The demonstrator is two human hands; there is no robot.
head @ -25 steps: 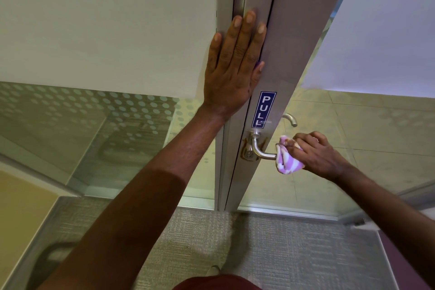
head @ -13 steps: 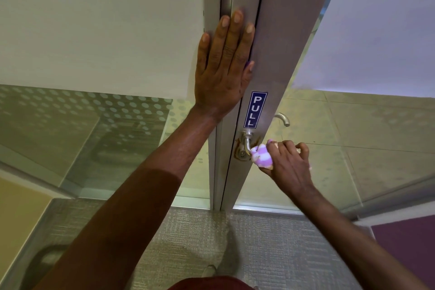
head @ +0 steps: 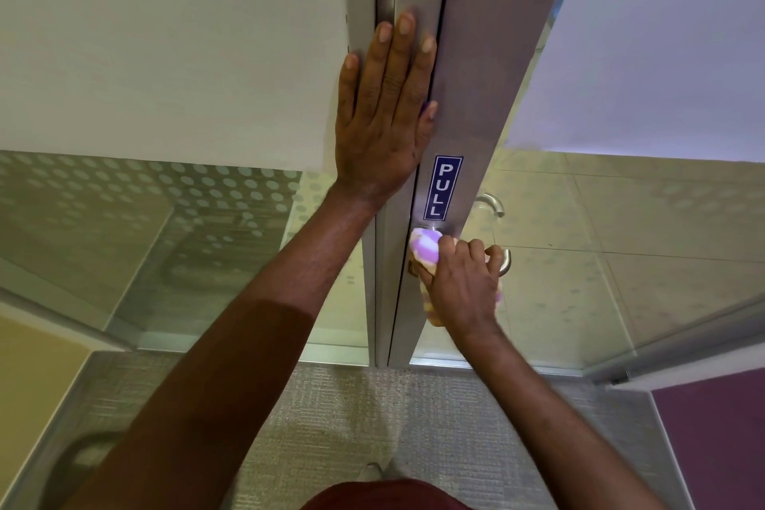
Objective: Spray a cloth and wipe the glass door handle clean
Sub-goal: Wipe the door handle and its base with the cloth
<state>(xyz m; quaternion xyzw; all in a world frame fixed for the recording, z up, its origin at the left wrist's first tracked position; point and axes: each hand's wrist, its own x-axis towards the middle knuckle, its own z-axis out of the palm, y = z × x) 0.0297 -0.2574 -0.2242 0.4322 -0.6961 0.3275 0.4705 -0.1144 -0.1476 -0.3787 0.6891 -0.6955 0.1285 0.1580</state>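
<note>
The left hand lies flat and open, fingers spread, against the grey metal edge of the glass door, above the blue sticker with the white word PULL. It grips nothing; I judge that it presses there to hold the door steady, so that the door does not swing while the handle is rubbed.

The right hand is closed around the soft cloth with purple and pale yellow stripes and wraps it on the silver metal lever handle. The cloth sits at the left part of the handle, where the lever meets the door frame, just below the sticker. Only the curved right end of the handle is visible past the knuckles; the rest is covered by cloth and fingers. A second silver handle shows through the glass on the far side of the door.

No spray bottle is in view, so the step in hand seems to be the wiping itself. The base of the lever is a narrow place, and the bunched cloth probably serves to reach into it.
</note>
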